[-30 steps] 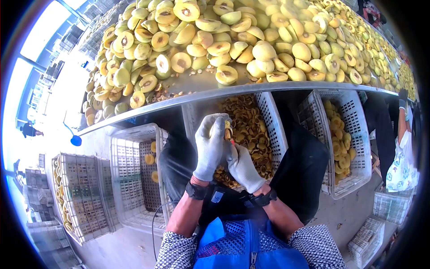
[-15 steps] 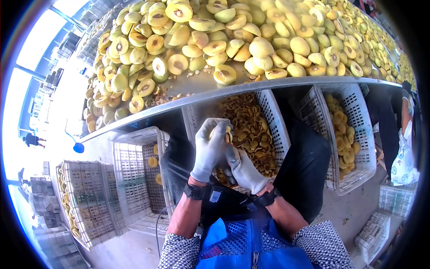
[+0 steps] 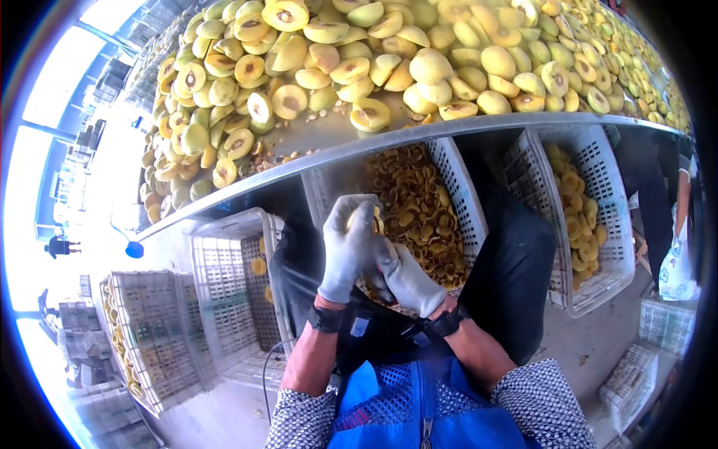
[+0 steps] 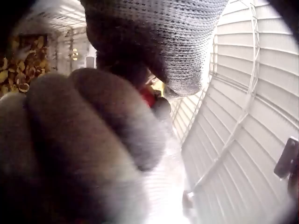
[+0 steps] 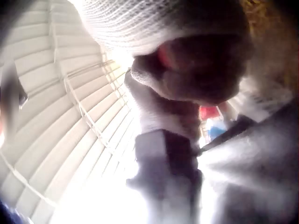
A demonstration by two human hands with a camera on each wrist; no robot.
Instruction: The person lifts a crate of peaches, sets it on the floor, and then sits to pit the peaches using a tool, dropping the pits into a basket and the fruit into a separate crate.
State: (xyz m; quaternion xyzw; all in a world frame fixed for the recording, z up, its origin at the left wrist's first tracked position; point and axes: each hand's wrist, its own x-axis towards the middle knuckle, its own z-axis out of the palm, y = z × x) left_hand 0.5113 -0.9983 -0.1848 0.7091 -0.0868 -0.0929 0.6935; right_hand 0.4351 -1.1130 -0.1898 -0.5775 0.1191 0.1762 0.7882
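Both hands wear pale knit gloves and meet over a crate between the knees. The left hand (image 3: 347, 247) grips a yellow fruit half (image 3: 378, 218), mostly covered by its fingers. Close against it, the right hand (image 3: 413, 283) has its fingers curled round a small tool. A red part of the tool (image 4: 148, 96) shows between gloved fingers in the left wrist view; its working end is hidden. Below the hands, the white crate (image 3: 465, 183) holds many brownish-yellow scooped pieces.
A metal-edged table (image 3: 333, 153) in front bears a heap of halved yellow fruit (image 3: 430, 67). White crates stand left (image 3: 224, 258) and right (image 3: 609, 202), both with fruit pieces inside. Stacked crates (image 3: 153, 329) stand farther left. Another person's arm (image 3: 682, 198) shows at far right.
The hands stay together over the crate, with small shifts of the fingers. The red part seen between them one second ago is now hidden in the head view. The view has tilted slightly.
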